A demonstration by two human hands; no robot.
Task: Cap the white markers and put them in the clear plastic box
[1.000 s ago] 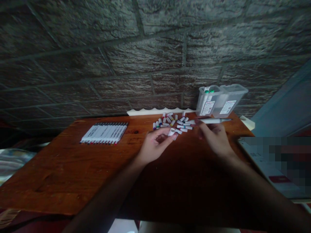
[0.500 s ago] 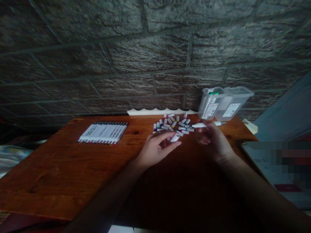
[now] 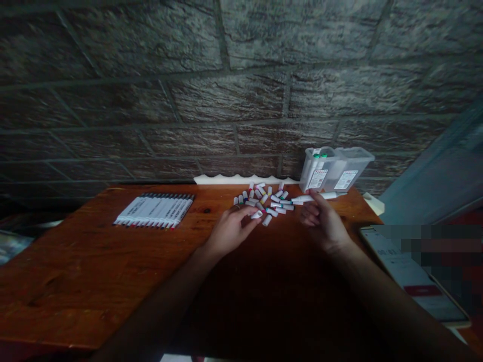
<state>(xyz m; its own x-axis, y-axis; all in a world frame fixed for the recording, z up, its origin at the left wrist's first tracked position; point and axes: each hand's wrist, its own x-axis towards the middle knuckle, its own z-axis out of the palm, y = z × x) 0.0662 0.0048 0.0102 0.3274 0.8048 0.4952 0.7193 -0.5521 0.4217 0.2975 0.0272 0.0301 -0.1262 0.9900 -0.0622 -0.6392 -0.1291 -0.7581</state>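
Observation:
Between the thumb and fingers of my left hand [image 3: 229, 230] is a white marker cap [image 3: 257, 214], its hollow end facing right. My right hand [image 3: 325, 218] is closed on a white marker [image 3: 315, 197], which lies nearly level and points left. Just beyond and between the hands is a loose pile of white marker caps [image 3: 277, 205] with coloured ends. Off to the left, several white markers [image 3: 154, 211] lie side by side in a row on the wooden table [image 3: 151, 271].
At the back right stands a clear plastic case [image 3: 339, 168] with a few green-tipped markers in one half. A white wavy-edged strip [image 3: 241, 180] runs along the stone-patterned wall [image 3: 188, 100]. On the right lies a tablet-like device [image 3: 411, 281], partly blurred out.
The view has shifted a little. My left hand has moved slightly left with its cap, and a cap now lies visible on the table just right of its fingertips. My right hand still holds the marker.

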